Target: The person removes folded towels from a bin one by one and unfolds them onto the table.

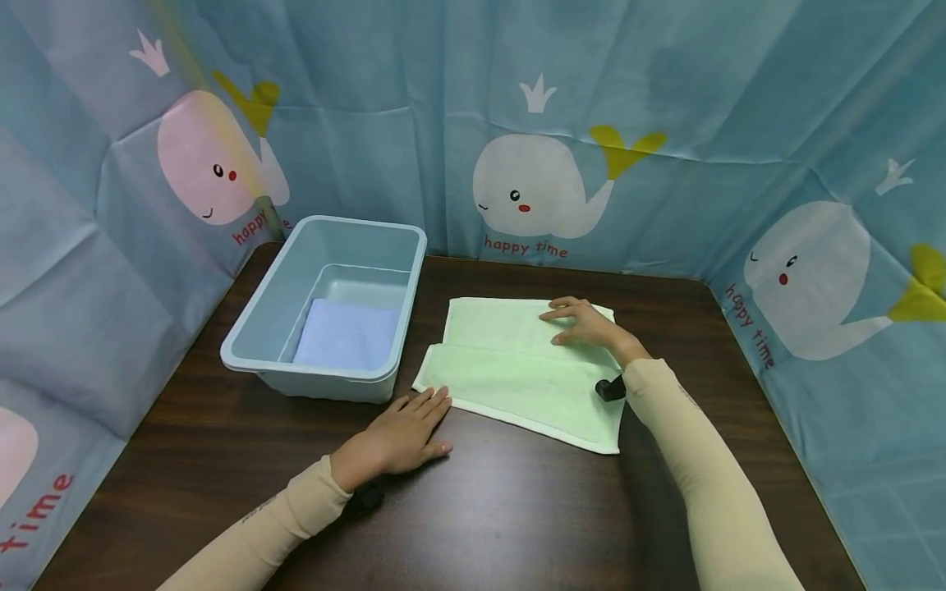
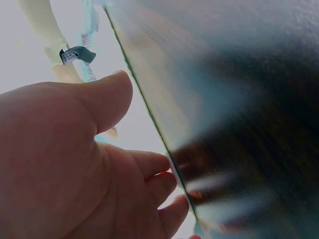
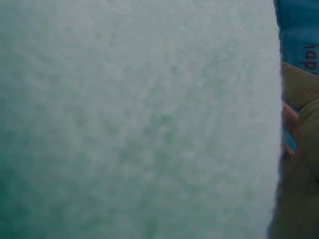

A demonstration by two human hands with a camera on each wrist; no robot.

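The left hand (image 1: 402, 431) lies on the desk (image 1: 517, 509), its fingers straight and slightly spread, their tips at the near left corner of a pale green towel (image 1: 510, 377). The towel stretches away to the right of those fingers and passes under the right hand (image 1: 587, 324), whose fingers are loosely bent and apart over its far part. Beyond and left of the left fingers stands a tub (image 1: 332, 387) with a blue cloth (image 1: 347, 335) inside.

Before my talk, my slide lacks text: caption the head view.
Left hand at the edge of a green cloth, right hand over it, blue bin to the left.
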